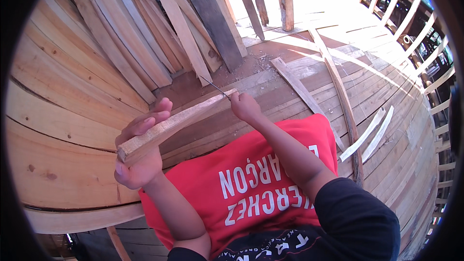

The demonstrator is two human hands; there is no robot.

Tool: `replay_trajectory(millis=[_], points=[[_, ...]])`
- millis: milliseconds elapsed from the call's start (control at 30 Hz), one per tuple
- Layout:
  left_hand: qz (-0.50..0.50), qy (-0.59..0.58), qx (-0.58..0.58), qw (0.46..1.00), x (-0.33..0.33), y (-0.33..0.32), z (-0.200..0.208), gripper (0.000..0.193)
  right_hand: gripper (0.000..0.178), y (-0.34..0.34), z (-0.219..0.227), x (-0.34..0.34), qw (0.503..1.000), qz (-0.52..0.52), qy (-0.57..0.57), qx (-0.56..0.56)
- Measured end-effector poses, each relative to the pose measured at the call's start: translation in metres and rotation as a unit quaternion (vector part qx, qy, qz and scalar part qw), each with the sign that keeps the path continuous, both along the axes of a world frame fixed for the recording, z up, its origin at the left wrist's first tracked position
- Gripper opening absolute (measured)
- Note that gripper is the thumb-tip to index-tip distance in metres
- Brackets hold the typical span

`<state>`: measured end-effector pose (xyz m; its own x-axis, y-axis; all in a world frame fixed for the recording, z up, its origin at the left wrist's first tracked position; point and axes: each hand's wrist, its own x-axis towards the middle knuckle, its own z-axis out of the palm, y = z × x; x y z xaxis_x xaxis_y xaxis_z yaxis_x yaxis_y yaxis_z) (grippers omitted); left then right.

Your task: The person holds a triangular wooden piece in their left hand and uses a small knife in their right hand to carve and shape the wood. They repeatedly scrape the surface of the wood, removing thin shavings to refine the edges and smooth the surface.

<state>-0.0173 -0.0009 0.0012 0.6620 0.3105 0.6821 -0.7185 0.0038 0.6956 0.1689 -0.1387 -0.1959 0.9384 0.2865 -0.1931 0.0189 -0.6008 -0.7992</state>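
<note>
My left hand (140,164) is wrapped round the near end of a pale wooden strip (179,120), its fingers on one side and its thumb below. The strip slants up and away to the right across the view, above my lap. At the far end of the strip, my right hand (245,106) is closed on a thin, dark, rod-like tool (216,86). The tool lies across the strip's tip and sticks out to the upper left. Its handle is hidden in my fist, so I cannot tell its exact kind.
A red cloth (193,186) with white lettering covers my lap. Curved wooden planking (63,130) rises at my left, with boards leaning beyond it. A long batten (336,79), a shorter board (297,84) and two pale curved strips (365,136) lie on the plank floor (401,164).
</note>
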Motion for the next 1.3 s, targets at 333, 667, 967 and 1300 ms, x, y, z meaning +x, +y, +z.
replay_trajectory(millis=[333, 667, 967, 1300], points=[[-0.046, -0.081, -0.009, 0.996, 0.003, -0.002, -0.006, 0.065, 0.058, 0.001, 0.066, -0.039, 0.998, 0.054, -0.022, -0.006], [-0.050, -0.078, 0.013, 0.996, 0.001, -0.008, -0.006, 0.066, 0.058, -0.004, 0.050, -0.028, 0.999, 0.031, -0.029, -0.006], [-0.047, -0.050, 0.008, 0.998, -0.002, -0.004, -0.010, 0.058, 0.058, -0.003, 0.029, -0.021, 0.999, 0.009, -0.029, -0.020], [-0.008, -0.086, 0.058, 0.995, 0.006, -0.028, -0.004, 0.069, 0.050, -0.019, -0.110, 0.050, 0.983, 0.036, -0.140, -0.116]])
